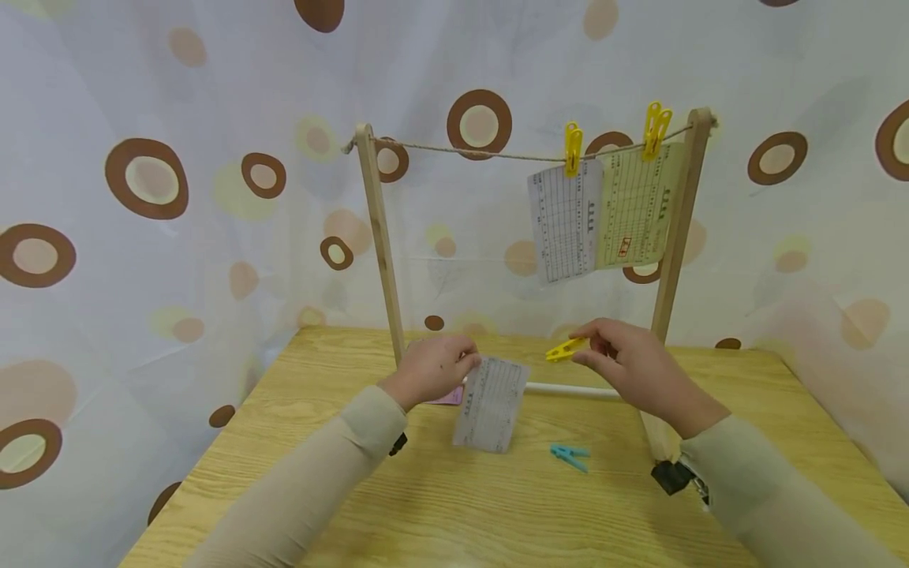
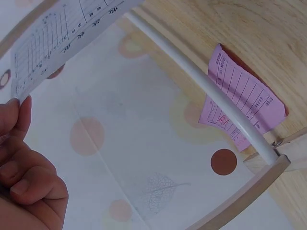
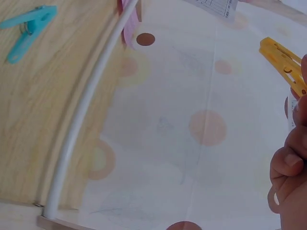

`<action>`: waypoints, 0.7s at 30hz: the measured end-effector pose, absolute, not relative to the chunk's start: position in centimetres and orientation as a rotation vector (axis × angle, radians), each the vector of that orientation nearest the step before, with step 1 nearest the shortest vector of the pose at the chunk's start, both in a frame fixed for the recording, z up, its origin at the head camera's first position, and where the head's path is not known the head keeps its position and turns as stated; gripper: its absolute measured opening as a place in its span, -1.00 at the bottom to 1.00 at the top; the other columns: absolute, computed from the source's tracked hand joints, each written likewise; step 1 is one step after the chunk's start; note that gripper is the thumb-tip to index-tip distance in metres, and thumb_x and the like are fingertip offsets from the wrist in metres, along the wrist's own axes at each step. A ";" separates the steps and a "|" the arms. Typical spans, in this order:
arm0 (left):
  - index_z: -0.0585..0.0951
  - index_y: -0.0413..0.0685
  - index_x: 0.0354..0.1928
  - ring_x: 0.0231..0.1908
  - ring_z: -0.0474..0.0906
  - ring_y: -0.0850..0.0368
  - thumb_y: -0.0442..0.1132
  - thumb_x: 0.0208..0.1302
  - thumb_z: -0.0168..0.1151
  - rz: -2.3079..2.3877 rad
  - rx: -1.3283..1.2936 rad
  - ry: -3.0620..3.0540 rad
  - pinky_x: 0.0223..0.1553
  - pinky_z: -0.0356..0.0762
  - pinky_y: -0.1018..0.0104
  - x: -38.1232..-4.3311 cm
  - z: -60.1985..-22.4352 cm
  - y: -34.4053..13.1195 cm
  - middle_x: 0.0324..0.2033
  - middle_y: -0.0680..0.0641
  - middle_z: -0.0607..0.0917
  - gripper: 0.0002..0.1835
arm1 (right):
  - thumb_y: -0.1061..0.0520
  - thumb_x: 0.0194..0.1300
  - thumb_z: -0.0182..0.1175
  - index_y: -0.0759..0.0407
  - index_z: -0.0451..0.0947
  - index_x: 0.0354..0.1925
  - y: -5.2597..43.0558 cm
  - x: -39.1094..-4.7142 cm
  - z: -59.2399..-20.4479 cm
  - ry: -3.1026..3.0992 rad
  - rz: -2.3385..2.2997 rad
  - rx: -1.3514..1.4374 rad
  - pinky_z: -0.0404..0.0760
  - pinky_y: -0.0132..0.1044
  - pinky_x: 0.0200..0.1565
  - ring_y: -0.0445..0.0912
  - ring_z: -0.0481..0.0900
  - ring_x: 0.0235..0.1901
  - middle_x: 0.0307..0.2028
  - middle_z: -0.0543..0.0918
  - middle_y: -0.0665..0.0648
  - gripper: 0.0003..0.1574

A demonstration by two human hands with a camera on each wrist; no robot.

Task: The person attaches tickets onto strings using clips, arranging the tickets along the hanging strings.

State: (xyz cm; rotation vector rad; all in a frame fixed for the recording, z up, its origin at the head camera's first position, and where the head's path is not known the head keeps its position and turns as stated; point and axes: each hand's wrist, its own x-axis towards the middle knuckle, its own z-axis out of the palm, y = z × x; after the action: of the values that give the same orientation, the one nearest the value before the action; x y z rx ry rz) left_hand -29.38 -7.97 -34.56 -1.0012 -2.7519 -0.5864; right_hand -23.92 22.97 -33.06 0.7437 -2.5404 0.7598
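Note:
My left hand (image 1: pixel 435 368) pinches a white printed slip (image 1: pixel 491 405) by its upper corner, holding it above the table; the left wrist view shows thumb and finger on the slip's edge. In my right hand (image 1: pixel 628 367) a yellow clothespin (image 1: pixel 565 349) is pinched between thumb and fingers, its far end pointing left toward the slip. A teal clothespin (image 1: pixel 569 456) lies on the wood below the hands. A pink slip (image 2: pixel 242 98) rests on the table under the white rod, partly hidden by my left hand in the head view.
A wooden frame with a left post (image 1: pixel 383 252) and right post (image 1: pixel 680 237) carries a string (image 1: pixel 461 150). Yellow clothespins (image 1: pixel 573 148) hold a white sheet (image 1: pixel 564 225) and a yellow sheet (image 1: pixel 635 209) on its right part. A white rod (image 1: pixel 571 390) joins the posts low down.

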 end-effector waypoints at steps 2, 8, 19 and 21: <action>0.70 0.00 -0.22 -0.56 0.42 0.28 -0.11 0.52 0.16 -0.595 -1.018 -2.724 -0.52 0.38 0.36 -29.4 -34.1 -8.0 -0.44 0.15 0.65 -0.80 | 0.05 0.40 0.32 0.12 0.62 0.06 23.0 -24.0 -32.4 -2.519 0.736 0.757 0.34 -0.28 -0.45 -0.18 0.30 -0.53 -0.45 0.43 -0.09 -0.68; 0.70 0.00 -0.23 -0.51 0.43 0.23 -0.11 0.50 0.20 -0.553 -0.989 -2.667 -0.46 0.39 0.32 -29.3 -31.6 -8.0 -0.42 0.12 0.66 -0.81 | 0.05 0.35 0.36 0.04 0.66 -0.02 23.1 -24.2 -29.8 -2.488 0.596 0.798 0.30 -0.29 -0.49 -0.21 0.26 -0.56 -0.46 0.45 -0.13 -0.74; 0.71 -0.01 -0.20 -0.60 0.32 0.21 -0.08 0.51 0.18 -0.568 -0.942 -2.640 -0.51 0.28 0.32 -29.6 -27.0 -8.5 -0.50 0.10 0.62 -0.79 | 0.01 0.35 0.36 0.04 0.66 -0.14 22.5 -23.8 -22.5 -2.498 0.415 0.813 0.32 -0.25 -0.47 -0.18 0.29 -0.56 -0.43 0.60 -0.11 -0.82; 0.71 -0.01 -0.20 -0.59 0.31 0.20 -0.07 0.51 0.18 -0.565 -0.942 -2.628 -0.50 0.28 0.31 -29.7 -26.2 -8.5 -0.49 0.10 0.63 -0.78 | 0.03 0.33 0.38 0.04 0.65 -0.17 22.3 -23.9 -21.3 -2.484 0.398 0.807 0.32 -0.25 -0.47 -0.16 0.31 -0.55 -0.43 0.61 -0.10 -0.84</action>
State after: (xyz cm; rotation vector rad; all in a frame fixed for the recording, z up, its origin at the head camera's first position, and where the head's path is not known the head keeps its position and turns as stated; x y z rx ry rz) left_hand -29.72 -8.49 -26.17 -0.9418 -2.6279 -0.5655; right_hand -23.85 22.27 -21.32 0.8068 -2.4839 0.3983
